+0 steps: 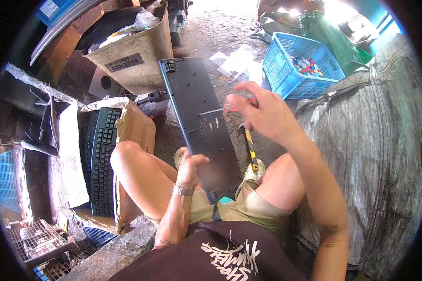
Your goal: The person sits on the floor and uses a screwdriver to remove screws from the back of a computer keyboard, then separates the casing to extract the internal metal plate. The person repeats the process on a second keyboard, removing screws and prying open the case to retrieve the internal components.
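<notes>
A dark computer keyboard (190,86), its underside toward me, stands slanted between my legs with its lower end at my lap. My left hand (188,172) grips its left edge low down, the thumb lying across the underside. Above the keyboard's right side, my right hand (273,112) is closed around the red handle of a screwdriver (213,112). The screwdriver's thin shaft points left, its tip at the middle of the underside; contact with a screw is too small to make out. Several small screw holes dot the underside.
A hammer (251,149) with a yellow-and-black handle leans by my right foot. On the left, a cardboard box (137,122) holds another keyboard (104,161). Ahead stand a large bin (147,56) and a blue crate (286,89) with colourful small pieces. A grey woven sack (365,159) fills the right.
</notes>
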The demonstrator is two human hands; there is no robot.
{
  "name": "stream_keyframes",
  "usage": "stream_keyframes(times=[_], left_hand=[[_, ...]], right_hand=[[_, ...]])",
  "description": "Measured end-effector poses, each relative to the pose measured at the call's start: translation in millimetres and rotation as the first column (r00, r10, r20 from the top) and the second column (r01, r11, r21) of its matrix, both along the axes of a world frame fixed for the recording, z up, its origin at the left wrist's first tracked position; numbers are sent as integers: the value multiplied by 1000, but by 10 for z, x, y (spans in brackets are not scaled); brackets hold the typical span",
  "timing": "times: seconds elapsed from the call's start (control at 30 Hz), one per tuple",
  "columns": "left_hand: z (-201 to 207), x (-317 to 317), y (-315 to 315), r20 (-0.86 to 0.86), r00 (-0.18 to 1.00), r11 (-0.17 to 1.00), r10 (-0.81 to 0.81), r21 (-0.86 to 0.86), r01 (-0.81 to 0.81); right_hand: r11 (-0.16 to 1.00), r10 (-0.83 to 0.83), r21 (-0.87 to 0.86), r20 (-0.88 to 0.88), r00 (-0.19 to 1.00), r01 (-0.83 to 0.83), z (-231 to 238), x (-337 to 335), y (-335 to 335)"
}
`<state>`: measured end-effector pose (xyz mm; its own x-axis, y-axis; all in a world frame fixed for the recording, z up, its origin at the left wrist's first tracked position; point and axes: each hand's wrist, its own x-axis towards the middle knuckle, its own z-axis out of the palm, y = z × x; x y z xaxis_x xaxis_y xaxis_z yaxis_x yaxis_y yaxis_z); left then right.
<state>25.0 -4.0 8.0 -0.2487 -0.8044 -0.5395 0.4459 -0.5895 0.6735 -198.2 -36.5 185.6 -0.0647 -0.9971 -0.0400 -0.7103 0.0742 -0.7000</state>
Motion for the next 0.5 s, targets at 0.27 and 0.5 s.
stream_keyframes(times=[0.27, 0.5], left_hand=[[94, -75, -25, 89, 996, 998, -28, -47, 32], [104, -59, -83, 128, 990, 999, -52, 8, 51]], right_hand=[[789, -138, -452, 530, 837, 416, -456, -77, 375], [725, -313, -407, 524, 792, 556, -581, -252, 247]])
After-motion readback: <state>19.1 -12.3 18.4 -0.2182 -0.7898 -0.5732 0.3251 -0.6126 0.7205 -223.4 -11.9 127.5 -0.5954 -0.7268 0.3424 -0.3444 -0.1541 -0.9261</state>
